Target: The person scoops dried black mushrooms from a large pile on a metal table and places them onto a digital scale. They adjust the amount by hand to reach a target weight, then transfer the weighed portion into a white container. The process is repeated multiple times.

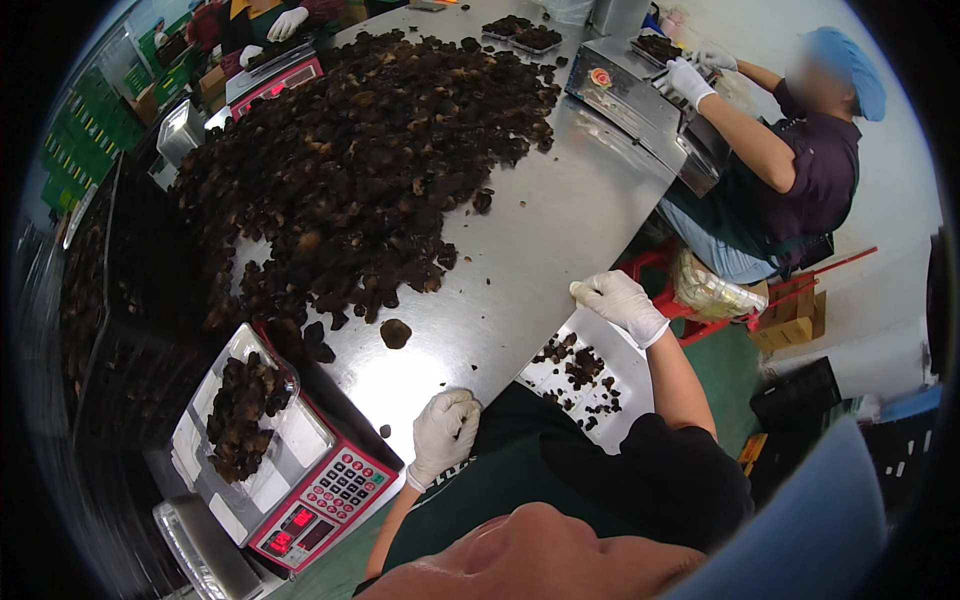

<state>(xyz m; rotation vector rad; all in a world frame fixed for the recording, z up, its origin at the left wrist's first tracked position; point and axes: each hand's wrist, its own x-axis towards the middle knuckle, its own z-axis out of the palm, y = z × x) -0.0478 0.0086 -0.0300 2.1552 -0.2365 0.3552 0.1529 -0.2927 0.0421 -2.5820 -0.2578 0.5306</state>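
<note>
My left hand point(446, 435), in a white glove, rests with curled fingers at the near edge of the steel table point(555, 217). My right hand point(622, 304), gloved the same way, lies at the table's right edge, its fingers bent; no object shows in either hand. A large heap of dark brown mushrooms or fungus pieces point(360, 150) covers much of the table. One round piece point(395, 334) lies apart from it. Left of my left hand, a red and white digital scale point(337, 487) bears a clump of the same pieces point(246, 416).
Below the table's edge, a white tray point(634, 375) holds small scraps. A black crate point(112, 322) stands at left, above stacked clear plastic trays point(206, 551). A co-worker point(810, 150) handles a filled tray point(657, 48) at a steel machine point(630, 105). Another co-worker's gloved hand point(287, 24) is beyond the heap.
</note>
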